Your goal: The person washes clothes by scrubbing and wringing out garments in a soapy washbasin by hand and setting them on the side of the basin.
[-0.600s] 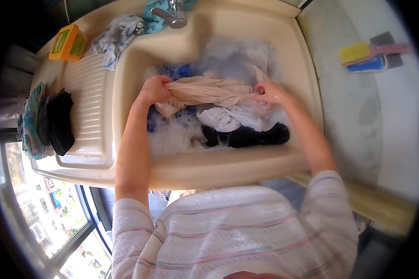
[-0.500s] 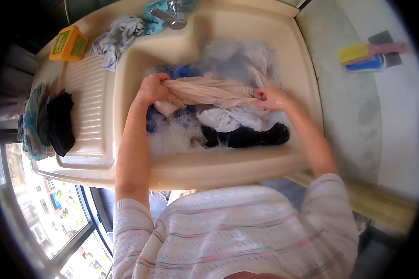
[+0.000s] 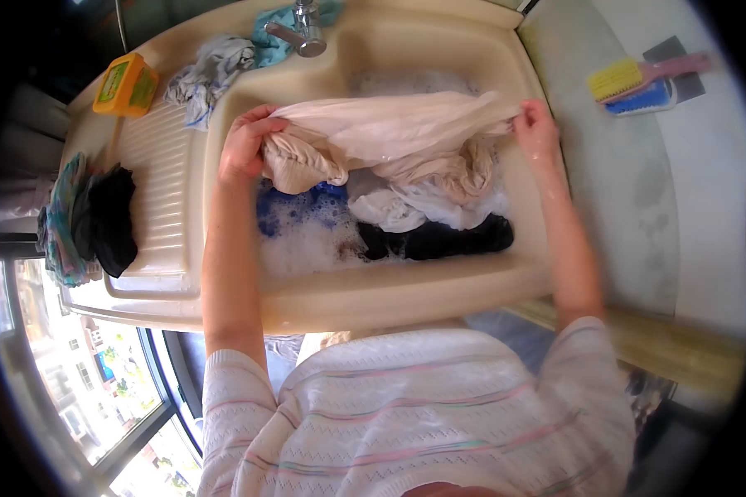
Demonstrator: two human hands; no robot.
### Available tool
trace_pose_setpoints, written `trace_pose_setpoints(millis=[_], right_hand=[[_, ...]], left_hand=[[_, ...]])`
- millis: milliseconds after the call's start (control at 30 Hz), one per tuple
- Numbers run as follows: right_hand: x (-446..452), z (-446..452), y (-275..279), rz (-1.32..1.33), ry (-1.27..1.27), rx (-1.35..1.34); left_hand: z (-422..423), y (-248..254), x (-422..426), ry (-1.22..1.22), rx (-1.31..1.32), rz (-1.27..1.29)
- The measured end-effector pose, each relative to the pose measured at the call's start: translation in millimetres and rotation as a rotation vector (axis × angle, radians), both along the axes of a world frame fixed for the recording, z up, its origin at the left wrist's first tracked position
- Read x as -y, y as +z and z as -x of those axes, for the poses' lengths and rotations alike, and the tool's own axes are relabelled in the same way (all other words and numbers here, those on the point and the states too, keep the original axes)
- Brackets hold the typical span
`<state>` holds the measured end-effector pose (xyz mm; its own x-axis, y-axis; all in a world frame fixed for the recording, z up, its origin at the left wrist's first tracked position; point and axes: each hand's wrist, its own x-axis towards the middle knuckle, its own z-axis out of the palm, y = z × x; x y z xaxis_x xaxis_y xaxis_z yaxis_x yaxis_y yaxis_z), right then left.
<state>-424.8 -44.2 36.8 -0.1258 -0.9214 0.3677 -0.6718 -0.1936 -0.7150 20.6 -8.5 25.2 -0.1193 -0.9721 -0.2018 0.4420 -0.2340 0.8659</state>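
You have 2 hands on 1 pale pink cloth [image 3: 389, 124], which is held over the basin, stretched between them. Your left hand [image 3: 244, 147] clasps its gathered end between thumb and fingers; your right hand [image 3: 539, 139] pinches the other end between thumb and fingertips, close to the right wall of the basin. Under and beside the cloth lie 1 white cloth [image 3: 385, 210], 1 black cloth [image 3: 448, 238] and some blue fabric [image 3: 282, 207] in foamy water. To your right are 2 brushes, the yellow-bristled brush [image 3: 617, 81] with a pink handle and the blue-bristled brush [image 3: 642, 98], overlapping near 1 grey flat piece [image 3: 688, 85]. The beige sink [image 3: 373, 302] has 1 chrome faucet [image 3: 308, 33] at its far side and a ribbed washboard [image 3: 153, 190] on the left, with 1 orange-yellow tub [image 3: 127, 84] near its far end. A window [image 3: 99, 373] lets in bright light at lower left. Crumpled beyond the ribs are 1 whitish cloth with blue marks [image 3: 211, 74] and 1 teal cloth [image 3: 272, 40]. Limp black fabric [image 3: 112, 219] and patterned teal fabric [image 3: 62, 224] lie bunched on the left edge. Your pink cloth looks thin and wet, smooth along the top and tightly wrinkled where it hangs.
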Motion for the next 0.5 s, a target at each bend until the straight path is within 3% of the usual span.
trace_pose_setpoints(millis=[33,67,100,200,300,333,400,500], right_hand=[[-5,-15,-9,0.009,-0.01,-0.192],[-18,-41,-18,-0.078,0.05,-0.113],[-39,-73,-14,-0.006,0.292,-0.023],[-90,-164,14,-0.275,0.65,0.039],[-63,-192,1,-0.205,0.531,0.151],[-48,-190,-9,-0.12,0.519,0.316],[-31,-170,-3,-0.273,0.528,0.41],[-22,-162,50,-0.453,0.518,0.569]], left_hand=[[4,0,1,-0.02,-0.085,-0.037],[15,5,1,-0.014,-0.133,-0.091],[29,9,-1,-0.01,-0.18,-0.15],[66,5,6,-0.102,-0.202,-0.18],[88,23,8,-0.122,-0.275,-0.05],[88,28,7,-0.129,-0.302,0.011],[83,27,1,-0.199,-0.019,0.121],[97,3,-10,-0.285,0.408,0.209]])
